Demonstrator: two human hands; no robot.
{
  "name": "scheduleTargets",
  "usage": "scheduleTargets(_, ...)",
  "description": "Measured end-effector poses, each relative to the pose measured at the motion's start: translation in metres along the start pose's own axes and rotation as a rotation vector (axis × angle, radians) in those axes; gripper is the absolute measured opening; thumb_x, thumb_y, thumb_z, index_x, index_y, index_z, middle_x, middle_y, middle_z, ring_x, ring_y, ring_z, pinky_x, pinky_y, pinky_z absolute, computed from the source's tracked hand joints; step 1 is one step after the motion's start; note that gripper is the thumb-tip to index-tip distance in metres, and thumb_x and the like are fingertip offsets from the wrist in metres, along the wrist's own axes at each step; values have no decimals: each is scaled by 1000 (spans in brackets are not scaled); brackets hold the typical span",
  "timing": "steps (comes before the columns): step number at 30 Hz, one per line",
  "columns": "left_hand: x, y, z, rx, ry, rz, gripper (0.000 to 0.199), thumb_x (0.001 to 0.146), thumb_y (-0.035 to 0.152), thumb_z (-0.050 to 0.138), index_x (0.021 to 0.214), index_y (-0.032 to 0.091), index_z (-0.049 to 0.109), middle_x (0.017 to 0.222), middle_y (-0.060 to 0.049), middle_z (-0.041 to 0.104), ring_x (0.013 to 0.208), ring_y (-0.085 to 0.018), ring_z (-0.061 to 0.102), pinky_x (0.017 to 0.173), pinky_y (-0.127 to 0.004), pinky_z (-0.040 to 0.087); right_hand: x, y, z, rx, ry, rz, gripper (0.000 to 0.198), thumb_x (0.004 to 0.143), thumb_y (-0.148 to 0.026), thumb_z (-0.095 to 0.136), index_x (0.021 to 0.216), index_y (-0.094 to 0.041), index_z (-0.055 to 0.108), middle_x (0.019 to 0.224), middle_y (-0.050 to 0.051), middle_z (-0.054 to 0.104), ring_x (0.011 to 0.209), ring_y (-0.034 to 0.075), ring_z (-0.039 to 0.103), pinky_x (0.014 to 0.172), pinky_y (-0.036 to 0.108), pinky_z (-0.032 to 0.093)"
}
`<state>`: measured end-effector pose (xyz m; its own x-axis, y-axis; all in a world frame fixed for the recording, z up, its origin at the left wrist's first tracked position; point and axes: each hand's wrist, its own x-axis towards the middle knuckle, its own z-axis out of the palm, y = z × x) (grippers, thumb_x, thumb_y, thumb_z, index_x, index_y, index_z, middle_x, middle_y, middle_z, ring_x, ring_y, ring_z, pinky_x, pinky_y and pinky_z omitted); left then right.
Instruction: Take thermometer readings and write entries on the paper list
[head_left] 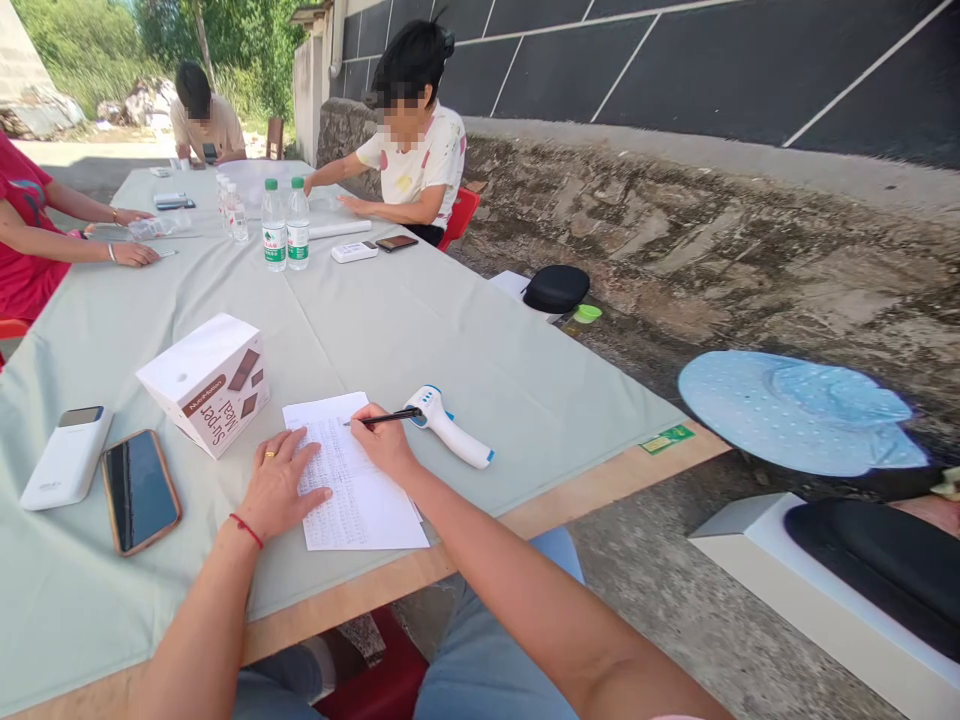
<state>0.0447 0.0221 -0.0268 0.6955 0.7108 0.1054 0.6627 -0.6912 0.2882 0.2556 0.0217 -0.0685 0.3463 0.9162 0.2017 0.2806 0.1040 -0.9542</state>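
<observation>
Sheets of white paper [367, 520], the top one covered with rows of small handwriting, lie on the cloth in front of me. My left hand [283, 482] rests flat on the paper's left edge, fingers spread. In my right hand [384, 440] is a black pen [397, 414], its tip touching the upper part of the top sheet. Just right of that hand lies a white and blue infrared thermometer [454, 428]. A white snack box [210, 380] with brown print stands beyond my left hand. The smartphone [141, 492] and a white power bank [69, 458] lie further left.
Two water bottles [274, 230] with green caps stand mid-table, with smaller bottles [236, 215] beside them. Another power bank [354, 252] and a dark phone [397, 243] lie nearby. Several people sit around the table [480, 350]. A blue hat [795, 410] and a white box [795, 590] are at the right.
</observation>
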Motion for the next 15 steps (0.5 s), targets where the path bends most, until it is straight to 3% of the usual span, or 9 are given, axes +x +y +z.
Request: scheduleTargets(15, 0, 0, -1, -11, -1, -5, 53, 81, 45, 66, 128, 24, 54, 145, -14, 46, 134, -35, 39, 107, -56, 32, 0, -1, 0, 1, -1, 17, 10, 67, -33, 51, 62, -24, 52, 56, -3, 52, 55, 15, 46, 54, 27, 37)
